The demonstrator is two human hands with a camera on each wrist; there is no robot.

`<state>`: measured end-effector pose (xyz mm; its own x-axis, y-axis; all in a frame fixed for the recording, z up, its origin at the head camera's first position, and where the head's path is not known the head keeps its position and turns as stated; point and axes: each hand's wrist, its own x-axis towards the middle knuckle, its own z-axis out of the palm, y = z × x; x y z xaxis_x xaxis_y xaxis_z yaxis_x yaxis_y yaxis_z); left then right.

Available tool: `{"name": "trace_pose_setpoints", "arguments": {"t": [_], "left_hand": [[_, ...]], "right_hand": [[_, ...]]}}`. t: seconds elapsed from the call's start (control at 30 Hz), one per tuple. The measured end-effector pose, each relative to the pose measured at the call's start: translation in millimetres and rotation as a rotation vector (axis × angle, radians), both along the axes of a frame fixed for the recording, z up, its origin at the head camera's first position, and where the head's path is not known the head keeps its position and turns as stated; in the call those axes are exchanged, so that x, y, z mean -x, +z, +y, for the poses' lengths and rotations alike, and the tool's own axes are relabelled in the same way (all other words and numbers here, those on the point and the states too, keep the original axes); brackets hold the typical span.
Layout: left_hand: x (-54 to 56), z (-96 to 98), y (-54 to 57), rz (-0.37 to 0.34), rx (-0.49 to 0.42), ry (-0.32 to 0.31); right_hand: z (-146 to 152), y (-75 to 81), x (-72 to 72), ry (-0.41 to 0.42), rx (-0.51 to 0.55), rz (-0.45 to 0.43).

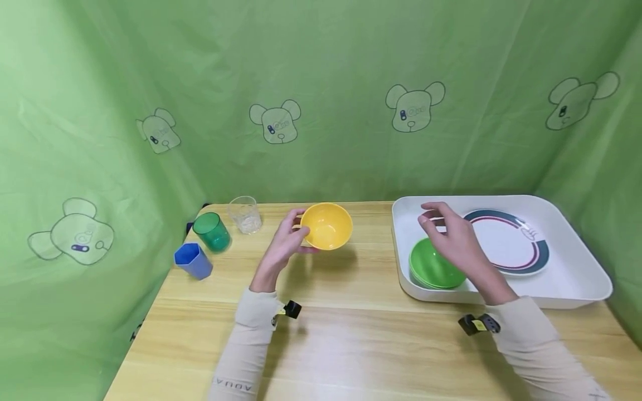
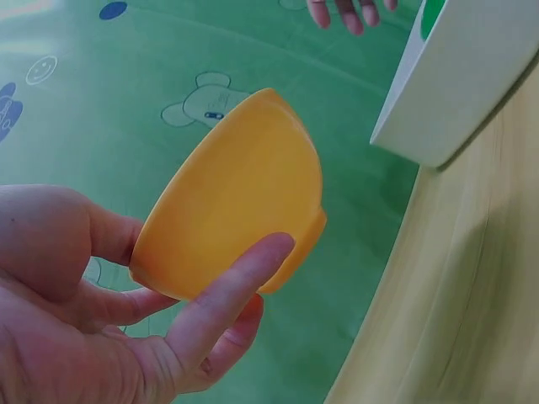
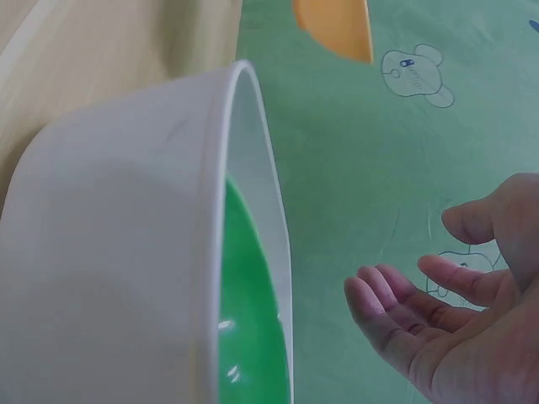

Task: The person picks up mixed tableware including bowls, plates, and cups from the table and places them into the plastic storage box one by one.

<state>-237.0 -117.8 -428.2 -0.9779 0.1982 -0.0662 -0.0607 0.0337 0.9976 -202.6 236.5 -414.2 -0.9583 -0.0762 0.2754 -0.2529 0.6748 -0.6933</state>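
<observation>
Pale sleeves [image 1: 241, 345] lie nearest, the left one bearing dark capitals too unclear to read with certainty; small lettering on the green curtain's [image 1: 331, 161] animal-head prints is also illegible. Gripped at its left side by the left hand [image 1: 283, 239], thumb at the rim and fingers along the outside, the yellow bowl [image 1: 328, 225] is tilted above the table [image 1: 341, 345], towards the back edge. Loosely curved and holding nothing, the right hand [image 1: 458, 239] hovers over the white tray [image 1: 577, 278], near the green bowl [image 1: 431, 264] in the front-left corner.
</observation>
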Motion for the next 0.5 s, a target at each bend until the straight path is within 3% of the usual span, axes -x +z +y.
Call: {"name": "trace_pose_setpoints", "arguments": {"t": [0.17,0.5], "left_hand": [[1.4,10.2,1.5,0.007,-0.008,-0.040],[3.3,29.7,2.0,0.012,-0.037,-0.053]], "right_hand": [[-5.2,-0.2,-4.1,0.000,0.039,0.005],[-17.9,9.4,-3.9,0.020,0.094,-0.014]]}}
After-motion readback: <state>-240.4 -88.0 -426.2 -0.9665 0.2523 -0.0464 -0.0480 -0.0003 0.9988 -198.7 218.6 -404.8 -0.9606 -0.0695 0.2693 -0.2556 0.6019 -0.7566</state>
